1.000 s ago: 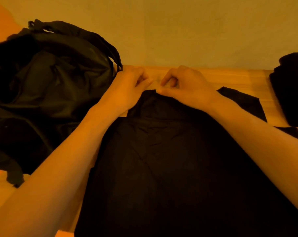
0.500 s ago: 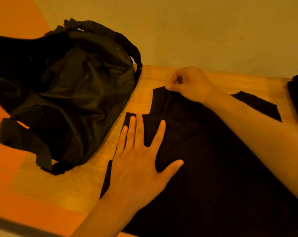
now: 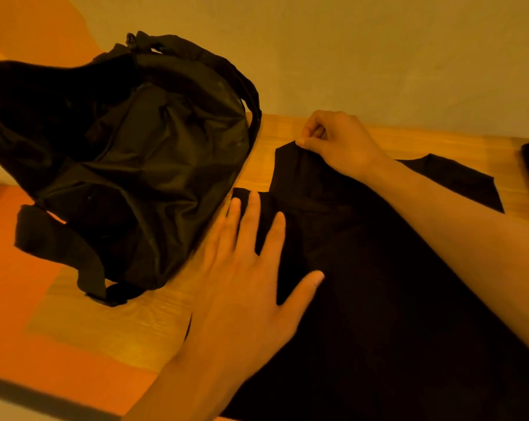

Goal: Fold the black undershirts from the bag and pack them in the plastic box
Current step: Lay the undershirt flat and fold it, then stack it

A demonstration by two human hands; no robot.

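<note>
The plain black undershirt (image 3: 378, 299) lies spread on the wooden bench (image 3: 111, 323) (1 sleeve towards the right edge). The left hand (image 3: 245, 293) presses it with fingers straight and splayed. The right hand (image 3: 339, 144) pinches its top edge near the bench's back edge. The black bag (image 3: 135, 165) sits just beside it, at the left.

head view, close, looking steeply down over table (image 3: 105, 323)
</note>
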